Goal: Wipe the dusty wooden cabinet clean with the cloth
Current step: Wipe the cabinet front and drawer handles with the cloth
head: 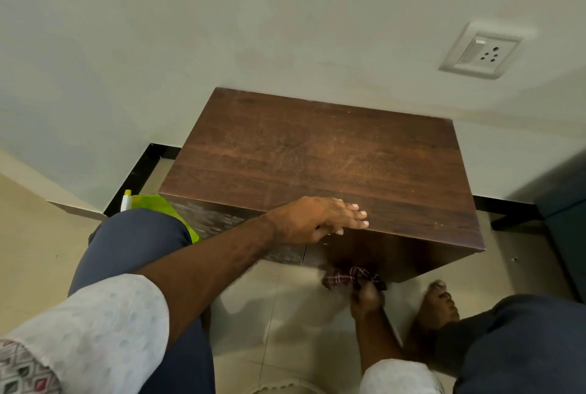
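Note:
The dark wooden cabinet stands against the wall, its top speckled with pale dust. My left hand rests flat on the front edge of the top, fingers spread and pointing right, holding nothing. Lower down, my right hand grips a dark red checked cloth and presses it against the bottom of the cabinet's front face. The hand and cloth are blurred. Much of the front face lies in shadow.
A green bag with a white spray bottle lies on the floor left of the cabinet, behind my left knee. My bare right foot is on the tiled floor. A dark blue furniture piece stands at the right; a wall socket is above.

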